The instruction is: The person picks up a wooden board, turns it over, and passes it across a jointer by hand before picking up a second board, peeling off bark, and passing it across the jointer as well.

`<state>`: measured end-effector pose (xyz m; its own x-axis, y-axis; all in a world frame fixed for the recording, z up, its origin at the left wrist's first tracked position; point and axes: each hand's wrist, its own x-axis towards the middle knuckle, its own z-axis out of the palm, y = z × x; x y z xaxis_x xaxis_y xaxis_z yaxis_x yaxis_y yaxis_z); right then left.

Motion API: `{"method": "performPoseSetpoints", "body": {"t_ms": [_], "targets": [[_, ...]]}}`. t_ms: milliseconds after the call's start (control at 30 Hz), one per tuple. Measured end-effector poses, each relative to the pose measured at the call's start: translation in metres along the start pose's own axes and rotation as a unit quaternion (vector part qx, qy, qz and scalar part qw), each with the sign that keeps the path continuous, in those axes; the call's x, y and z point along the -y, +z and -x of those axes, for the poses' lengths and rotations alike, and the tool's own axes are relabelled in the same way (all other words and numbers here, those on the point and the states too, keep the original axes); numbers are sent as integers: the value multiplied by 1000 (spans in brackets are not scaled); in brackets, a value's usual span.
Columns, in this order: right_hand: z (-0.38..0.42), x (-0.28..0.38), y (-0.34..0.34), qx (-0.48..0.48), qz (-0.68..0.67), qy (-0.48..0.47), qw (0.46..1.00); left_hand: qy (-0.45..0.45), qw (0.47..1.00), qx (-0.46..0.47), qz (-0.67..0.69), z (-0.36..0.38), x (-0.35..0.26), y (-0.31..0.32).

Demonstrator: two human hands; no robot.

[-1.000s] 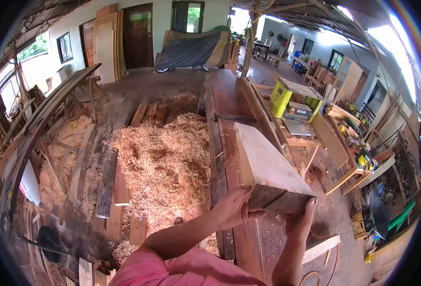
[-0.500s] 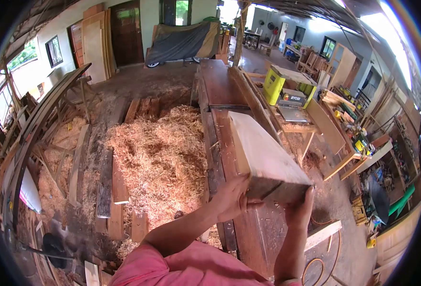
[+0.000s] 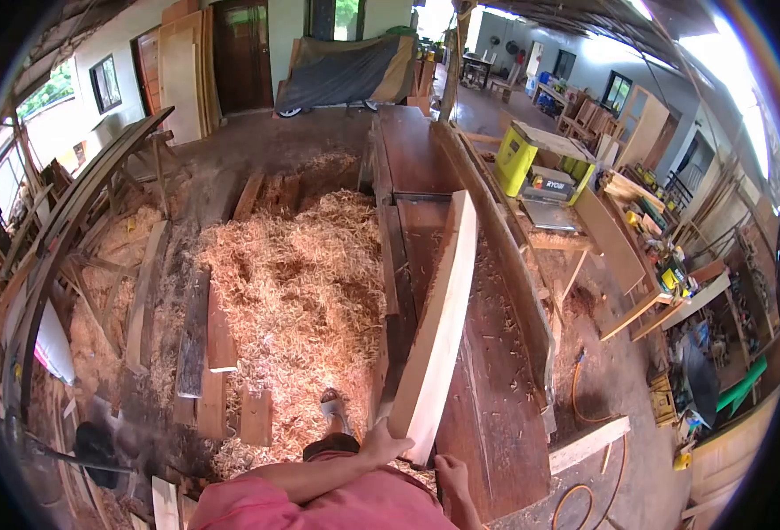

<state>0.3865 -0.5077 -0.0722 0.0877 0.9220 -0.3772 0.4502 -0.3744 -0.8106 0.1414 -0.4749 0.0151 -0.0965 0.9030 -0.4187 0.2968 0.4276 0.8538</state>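
Observation:
A long, pale wooden board [image 3: 438,327] stands on edge along the dark wooden bench [image 3: 504,389], its near end close to my body. My left hand [image 3: 384,443] is wrapped round the near left corner of the board. Beside the near end, on its right, is my right hand [image 3: 451,473], fingers curled; whether it grips the board is too small to tell. Wood shavings lie scattered on the bench top.
A big heap of shavings [image 3: 297,291] covers the floor left of the bench. A green planer [image 3: 544,168] stands on a wooden stand at the right. Loose planks [image 3: 220,327] lie at the left. An orange hose [image 3: 575,389] curls on the right floor.
The board has turned from its broad, slanted position to a narrow upright one and come left and nearer my body. Both hands have moved down and left.

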Motion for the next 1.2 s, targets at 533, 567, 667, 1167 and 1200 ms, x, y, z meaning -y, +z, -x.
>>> {"method": "performPoseSetpoints", "body": {"t_ms": [533, 567, 667, 1167, 1200], "targets": [[-22, 11, 29, 260, -285, 127, 914, -146, 969, 54, 190, -2, 11, -52], [-18, 11, 26, 268, -352, 140, 886, -167, 965, 40, 198, -8, 26, -45], [-9, 32, 25, 294, -545, 145, 771, -225, 921, 105, 299, 8, 10, -45], [18, 187, -95, 83, -269, -43, 958, -106, 801, 427, 406, -26, -29, -25], [14, 185, -96, 105, -344, -42, 932, -98, 738, 465, 479, -48, -13, -31]]}}
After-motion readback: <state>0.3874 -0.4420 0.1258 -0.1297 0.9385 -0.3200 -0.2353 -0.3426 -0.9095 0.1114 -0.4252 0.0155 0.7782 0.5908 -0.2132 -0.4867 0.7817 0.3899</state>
